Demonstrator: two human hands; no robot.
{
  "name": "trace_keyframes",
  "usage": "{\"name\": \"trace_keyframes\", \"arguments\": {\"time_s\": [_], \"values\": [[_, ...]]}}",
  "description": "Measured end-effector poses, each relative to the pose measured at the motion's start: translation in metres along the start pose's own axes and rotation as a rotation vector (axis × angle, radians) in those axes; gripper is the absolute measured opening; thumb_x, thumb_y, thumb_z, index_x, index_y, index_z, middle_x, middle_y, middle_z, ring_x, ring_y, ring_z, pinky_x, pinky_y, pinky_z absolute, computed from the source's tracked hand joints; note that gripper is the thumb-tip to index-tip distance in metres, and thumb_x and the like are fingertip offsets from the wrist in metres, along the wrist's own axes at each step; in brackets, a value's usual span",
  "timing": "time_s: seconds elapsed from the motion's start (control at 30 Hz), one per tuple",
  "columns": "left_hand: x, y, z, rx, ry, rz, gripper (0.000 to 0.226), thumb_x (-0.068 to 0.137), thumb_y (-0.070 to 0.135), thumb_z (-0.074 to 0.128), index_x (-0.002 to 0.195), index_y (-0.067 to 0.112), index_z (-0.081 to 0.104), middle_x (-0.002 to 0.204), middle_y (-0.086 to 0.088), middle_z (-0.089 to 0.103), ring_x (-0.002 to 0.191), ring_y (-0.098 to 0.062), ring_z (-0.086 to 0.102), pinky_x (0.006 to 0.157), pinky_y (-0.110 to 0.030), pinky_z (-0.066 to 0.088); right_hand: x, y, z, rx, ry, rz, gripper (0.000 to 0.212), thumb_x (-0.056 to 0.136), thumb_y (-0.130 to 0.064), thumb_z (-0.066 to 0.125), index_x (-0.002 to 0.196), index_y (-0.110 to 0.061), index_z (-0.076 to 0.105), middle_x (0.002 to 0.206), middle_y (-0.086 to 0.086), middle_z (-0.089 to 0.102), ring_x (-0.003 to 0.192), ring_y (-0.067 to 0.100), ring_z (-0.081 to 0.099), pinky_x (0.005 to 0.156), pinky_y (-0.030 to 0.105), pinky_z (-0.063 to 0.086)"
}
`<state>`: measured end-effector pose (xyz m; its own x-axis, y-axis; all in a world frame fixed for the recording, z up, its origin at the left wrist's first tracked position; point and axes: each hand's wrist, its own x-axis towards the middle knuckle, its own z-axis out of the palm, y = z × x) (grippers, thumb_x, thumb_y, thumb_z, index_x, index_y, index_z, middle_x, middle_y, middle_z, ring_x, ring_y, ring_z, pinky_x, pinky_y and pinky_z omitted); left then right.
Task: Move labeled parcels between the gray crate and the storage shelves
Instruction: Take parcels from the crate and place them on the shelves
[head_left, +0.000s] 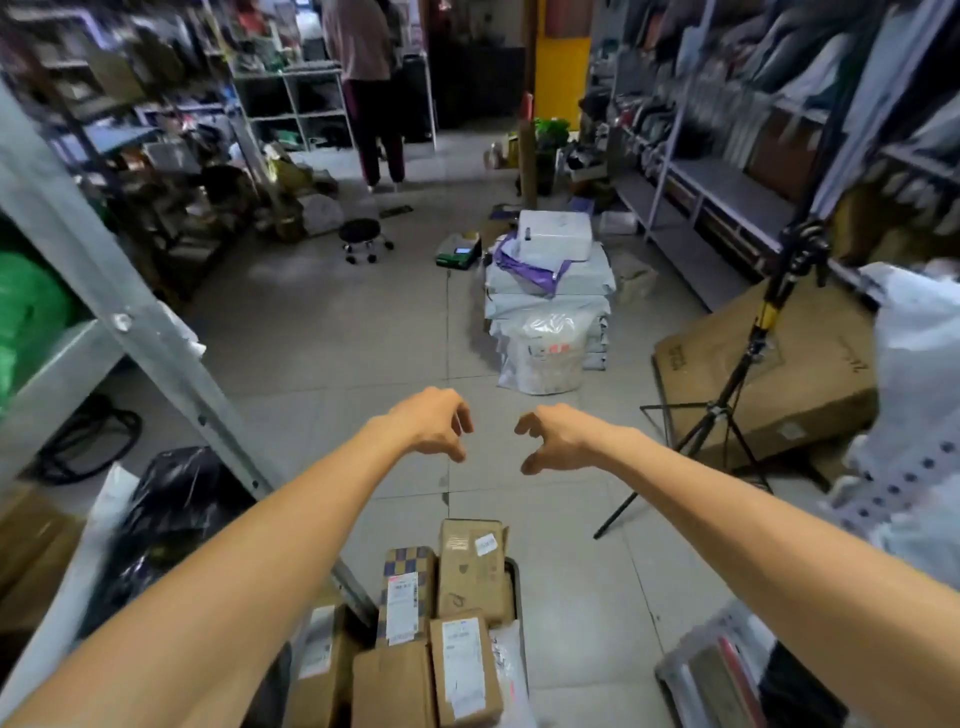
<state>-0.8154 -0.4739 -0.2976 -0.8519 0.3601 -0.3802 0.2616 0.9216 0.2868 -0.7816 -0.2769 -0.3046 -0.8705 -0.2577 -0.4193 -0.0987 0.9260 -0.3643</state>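
Both arms reach forward over the floor. Left hand and right hand hang side by side, apart, fingers loosely curled, holding nothing.

The crate sits on the floor below the arms at the lower edge of view; only part of its dark rim shows. It is packed with brown cardboard parcels, most bearing white labels, with a checkered one among them.

Shelves stand at left, close beside the crate, with a black bag at their foot. More shelves line the right wall. A stack of gray bags stands mid-floor ahead. A tripod stands at right in front of a flat carton. A stool stands further back. A person stands at the far end.
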Motion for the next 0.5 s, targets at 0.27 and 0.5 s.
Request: {"name": "trace_keyframes", "arguments": {"time_s": [0.27,0.5], "values": [[-0.023,0.105,0.047,0.21,-0.212,0.34,0.04,0.078,0.029,0.079,0.113,0.018,0.065,0.112,-0.001,0.066,0.096,-0.02,0.062,0.08,-0.033,0.051,-0.142,0.044,0.056,0.1,0.085,0.34,0.07,0.084,-0.034,0.071,0.144,-0.013,0.041,0.138,0.011,0.052,0.121,0.027,0.053,0.098,0.037,0.047],[-0.078,0.244,0.097,0.316,-0.27,0.689,0.04,0.077,0.034,0.078,0.112,0.02,0.065,0.109,0.001,0.066,0.096,-0.019,0.061,0.082,-0.034,0.052,-0.292,0.083,0.093,0.222,0.203,0.599,0.058,0.085,-0.032,0.07,0.133,-0.005,0.051,0.124,0.013,0.058,0.112,0.028,0.056,0.09,0.036,0.047]]}}
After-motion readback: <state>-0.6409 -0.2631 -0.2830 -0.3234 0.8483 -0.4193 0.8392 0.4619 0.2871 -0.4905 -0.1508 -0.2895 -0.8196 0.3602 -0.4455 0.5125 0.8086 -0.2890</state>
